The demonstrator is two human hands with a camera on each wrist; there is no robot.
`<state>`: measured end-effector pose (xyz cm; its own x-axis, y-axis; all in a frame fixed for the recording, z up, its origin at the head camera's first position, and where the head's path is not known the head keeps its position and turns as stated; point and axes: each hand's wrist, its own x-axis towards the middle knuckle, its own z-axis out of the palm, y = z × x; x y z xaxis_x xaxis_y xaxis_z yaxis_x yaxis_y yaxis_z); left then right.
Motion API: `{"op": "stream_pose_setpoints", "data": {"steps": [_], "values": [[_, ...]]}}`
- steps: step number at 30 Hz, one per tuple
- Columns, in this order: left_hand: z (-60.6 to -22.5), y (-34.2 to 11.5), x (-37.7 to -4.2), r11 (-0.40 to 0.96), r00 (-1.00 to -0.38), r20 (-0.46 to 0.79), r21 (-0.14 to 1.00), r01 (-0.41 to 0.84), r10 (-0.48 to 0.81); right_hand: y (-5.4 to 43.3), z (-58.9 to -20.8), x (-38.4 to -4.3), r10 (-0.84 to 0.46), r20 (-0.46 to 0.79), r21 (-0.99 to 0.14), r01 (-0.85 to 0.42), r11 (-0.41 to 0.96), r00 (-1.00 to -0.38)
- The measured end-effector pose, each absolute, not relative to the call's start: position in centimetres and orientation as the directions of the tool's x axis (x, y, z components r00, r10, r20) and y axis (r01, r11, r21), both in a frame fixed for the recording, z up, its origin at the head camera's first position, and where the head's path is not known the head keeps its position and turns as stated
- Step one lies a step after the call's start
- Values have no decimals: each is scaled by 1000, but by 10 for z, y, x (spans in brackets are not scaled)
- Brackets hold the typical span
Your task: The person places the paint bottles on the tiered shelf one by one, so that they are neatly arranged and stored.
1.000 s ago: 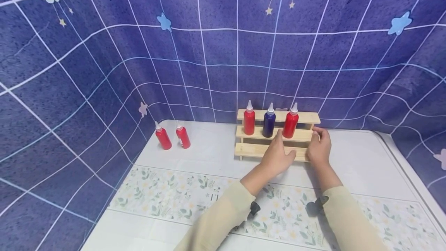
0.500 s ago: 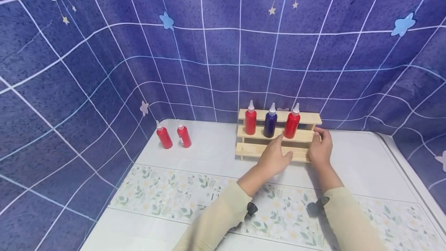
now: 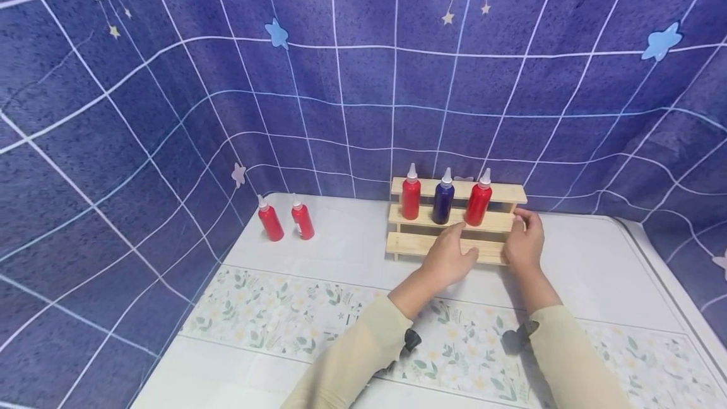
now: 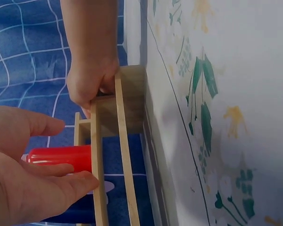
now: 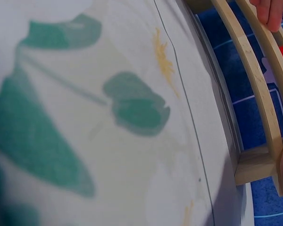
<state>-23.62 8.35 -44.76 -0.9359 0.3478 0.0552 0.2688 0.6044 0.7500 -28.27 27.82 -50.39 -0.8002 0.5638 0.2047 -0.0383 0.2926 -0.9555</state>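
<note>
A three-step wooden rack [image 3: 411, 244] stands against the curtain. Its middle step holds a red squeeze bottle [image 3: 411, 201], a dark blue squeeze bottle [image 3: 443, 203] and another red squeeze bottle [image 3: 478, 205], all upright with pointed white nozzles. My left hand [image 3: 447, 260] reaches over the lowest step, fingers extended. In the left wrist view its fingertips [image 4: 92, 181] are right at the middle step's edge, beside the right-hand red bottle [image 4: 82, 157]. My right hand [image 3: 525, 243] grips the rack's right end with curled fingers; in the right wrist view only its edge shows.
Two more red squeeze bottles [image 3: 271, 222] [image 3: 303, 221] stand at the table's left rear. A floral band [image 3: 250, 308] crosses the white table [image 3: 346, 238]. The blue gridded curtain [image 3: 352, 131] closes off the back and sides.
The left hand has drawn slightly down and away from the right-hand red bottle. The right hand keeps its grip on the rack. The head view has shifted a little.
</note>
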Motion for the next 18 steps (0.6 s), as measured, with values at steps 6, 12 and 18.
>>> {"op": "stream_pose_setpoints", "data": {"steps": [6, 12, 18], "values": [[-448, 86, -235, 638, -931, 77, 708, 303, 357, 278, -504, -282, 553, 196, -954, -27, 298, -809], [-444, 89, -235, 653, -929, 101, 684, 325, 356, 280, -505, -283, 552, 209, -950, -35, 309, -807], [-443, 90, -236, 661, -928, 110, 671, 334, 357, 280, -505, -283, 558, 219, -951, -47, 306, -800]]}}
